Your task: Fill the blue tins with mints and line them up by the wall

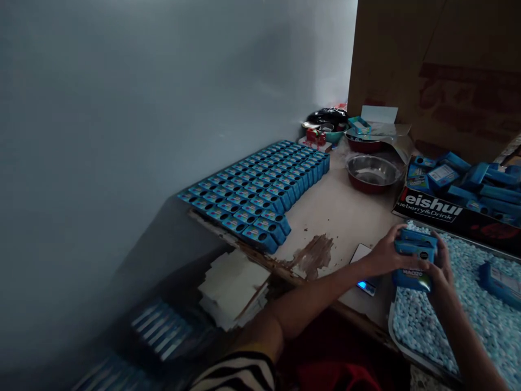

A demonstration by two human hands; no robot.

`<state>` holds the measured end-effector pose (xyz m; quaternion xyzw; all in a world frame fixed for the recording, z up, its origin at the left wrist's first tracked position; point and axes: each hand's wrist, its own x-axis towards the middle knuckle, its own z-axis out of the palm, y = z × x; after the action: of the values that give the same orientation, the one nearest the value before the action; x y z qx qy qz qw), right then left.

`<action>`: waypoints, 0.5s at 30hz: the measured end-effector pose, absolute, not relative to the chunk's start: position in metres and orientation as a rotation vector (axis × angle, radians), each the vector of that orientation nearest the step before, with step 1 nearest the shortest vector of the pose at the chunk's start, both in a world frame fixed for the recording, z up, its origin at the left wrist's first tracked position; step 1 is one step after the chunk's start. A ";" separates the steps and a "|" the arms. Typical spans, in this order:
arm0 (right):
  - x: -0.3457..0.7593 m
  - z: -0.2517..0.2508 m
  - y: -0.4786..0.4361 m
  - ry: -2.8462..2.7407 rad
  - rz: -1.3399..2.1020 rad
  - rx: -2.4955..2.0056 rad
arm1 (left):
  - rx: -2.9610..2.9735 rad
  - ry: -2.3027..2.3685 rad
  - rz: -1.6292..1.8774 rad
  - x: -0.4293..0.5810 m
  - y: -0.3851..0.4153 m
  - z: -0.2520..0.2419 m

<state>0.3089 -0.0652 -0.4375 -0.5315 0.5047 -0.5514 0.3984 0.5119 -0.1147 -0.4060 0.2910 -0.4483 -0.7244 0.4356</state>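
Note:
Both my hands hold one small blue box (413, 276) above the near left part of a metal tray (391, 320). My left hand (388, 251) grips its left side, and my right hand (442, 271) wraps round its right side with the thumb across the front. The box's upper end seems to have a raised flap. Small pale blue and white pieces (459, 326) fill the tray beneath. Another blue box (502, 285) lies on these pieces, to the right of my hands. A small digital scale (368, 287) with a lit display rests on the table, left of the tray.
Many blue boxes (252, 198) stand in tight rows along the wall. A black carton (431, 207) of loose blue boxes sits behind the tray. Beyond are a metal bowl (372, 172) and a large cardboard sheet (431, 70). The table's front edge (293, 278) is worn.

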 end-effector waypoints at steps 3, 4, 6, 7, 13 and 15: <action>0.341 -0.429 -0.055 1.353 -1.417 -1.517 | 0.839 -1.150 -1.565 0.508 -0.105 -0.400; 0.352 -0.426 -0.050 1.397 -1.425 -1.566 | 0.865 -1.172 -1.513 0.513 -0.103 -0.397; 0.371 -0.423 -0.044 1.429 -1.422 -1.632 | 0.877 -1.262 -1.457 0.530 -0.100 -0.390; 0.379 -0.423 -0.041 1.418 -1.425 -1.647 | 0.870 -1.320 -1.446 0.540 -0.101 -0.386; 0.403 -0.432 -0.037 1.440 -1.578 -1.628 | 0.743 -1.531 -1.456 0.574 -0.100 -0.390; 0.407 -0.434 -0.032 1.439 -1.603 -1.573 | 0.732 -1.509 -1.488 0.575 -0.095 -0.400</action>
<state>0.4071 -0.0319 -0.4342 -0.5732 0.5243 -0.5842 0.2352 0.5751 -0.0951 -0.4000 0.2939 -0.6061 -0.5975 0.4350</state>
